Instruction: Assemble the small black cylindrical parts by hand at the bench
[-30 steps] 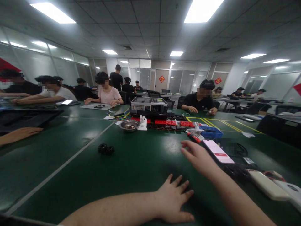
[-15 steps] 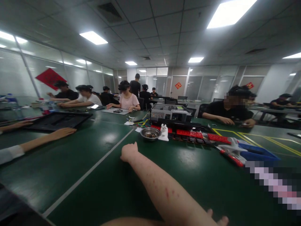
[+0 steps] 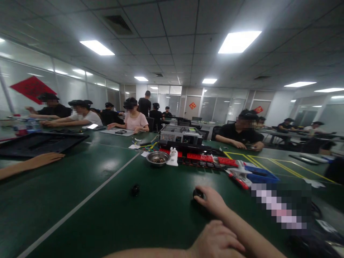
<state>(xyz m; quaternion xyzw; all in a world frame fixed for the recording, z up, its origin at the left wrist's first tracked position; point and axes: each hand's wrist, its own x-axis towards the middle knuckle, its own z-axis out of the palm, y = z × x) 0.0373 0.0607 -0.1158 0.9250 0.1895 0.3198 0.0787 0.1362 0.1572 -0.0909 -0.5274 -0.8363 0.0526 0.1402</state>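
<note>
Just one cam here, worn on the head, pointing forward and a bit down over the green table point(image 3: 113, 218). The left hand point(image 3: 217, 239) and right hand point(image 3: 212, 200) poke in from the bottom edge, pretty close to the lens. Really wide shot too: metal bowl point(image 3: 158, 164) mid-frame, ceiling point(image 3: 180, 19) up top, door point(image 3: 192, 115) far off at the back.

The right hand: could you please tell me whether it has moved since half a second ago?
Yes, rightward: judged against the metal bowl, the right hand has gone from its near left to its near right.
</note>
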